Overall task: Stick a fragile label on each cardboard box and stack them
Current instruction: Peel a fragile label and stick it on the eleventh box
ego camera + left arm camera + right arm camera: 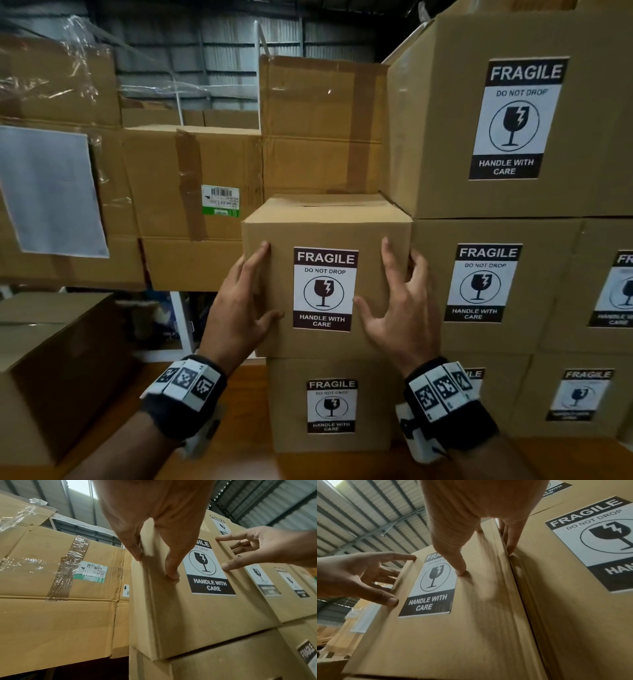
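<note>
A small cardboard box (325,233) with a fragile label (324,288) on its front sits on top of another labelled box (373,404). My left hand (269,279) straddles its left front corner, thumb on the front and straight fingers along the left side. At the right corner my right hand (371,270) has thumb and forefinger on the front. Its other fingers reach into the gap beside the neighbouring stack (544,291). The left wrist view shows the left hand (155,566) on the corner and the label (205,568). The right wrist view shows the right hand (485,561) at the gap.
Labelled boxes are stacked to the right, with a bigger one (442,137) on top. Large taped cartons (161,178) stand behind and to the left. An unlabelled box (51,370) sits at the lower left on the wooden table (246,425).
</note>
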Available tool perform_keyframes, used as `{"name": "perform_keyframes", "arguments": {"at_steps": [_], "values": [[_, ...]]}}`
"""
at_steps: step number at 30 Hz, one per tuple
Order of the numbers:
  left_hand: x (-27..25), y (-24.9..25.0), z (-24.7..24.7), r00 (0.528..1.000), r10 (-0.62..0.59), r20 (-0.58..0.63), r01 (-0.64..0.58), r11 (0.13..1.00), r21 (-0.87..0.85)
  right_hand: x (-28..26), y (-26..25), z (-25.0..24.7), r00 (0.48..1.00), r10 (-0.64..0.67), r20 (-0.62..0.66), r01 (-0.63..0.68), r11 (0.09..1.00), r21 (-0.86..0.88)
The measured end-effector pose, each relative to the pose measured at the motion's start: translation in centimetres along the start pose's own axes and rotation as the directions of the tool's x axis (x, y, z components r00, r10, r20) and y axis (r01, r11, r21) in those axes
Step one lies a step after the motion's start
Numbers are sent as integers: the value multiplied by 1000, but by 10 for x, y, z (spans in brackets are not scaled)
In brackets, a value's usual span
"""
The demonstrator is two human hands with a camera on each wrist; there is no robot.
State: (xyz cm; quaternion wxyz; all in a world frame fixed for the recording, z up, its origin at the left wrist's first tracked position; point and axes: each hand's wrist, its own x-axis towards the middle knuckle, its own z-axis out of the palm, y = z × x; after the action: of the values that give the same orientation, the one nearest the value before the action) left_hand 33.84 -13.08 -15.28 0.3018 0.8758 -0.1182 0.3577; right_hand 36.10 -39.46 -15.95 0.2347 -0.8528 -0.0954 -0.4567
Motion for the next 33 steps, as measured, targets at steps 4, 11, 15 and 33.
{"name": "perform_keyframes", "arguments": {"at_steps": [4,11,15,33], "values": [[-3,-2,4,999,-9,38,10,1000,-9,-10,1,5,1000,2,-17,-3,999,-32],[-12,5,7,999,-25,45,22,999,50,-21,-6,9,999,41,8,-40,992,-122],[-22,-1,7,996,2,88,-12,993,115,-25,-11,15,996,85,18,-81,984,-160],[-138,-86,-80,957,-289,31,261,900,350,-92,-124,73,950,-232,208,108,871,480]]}}
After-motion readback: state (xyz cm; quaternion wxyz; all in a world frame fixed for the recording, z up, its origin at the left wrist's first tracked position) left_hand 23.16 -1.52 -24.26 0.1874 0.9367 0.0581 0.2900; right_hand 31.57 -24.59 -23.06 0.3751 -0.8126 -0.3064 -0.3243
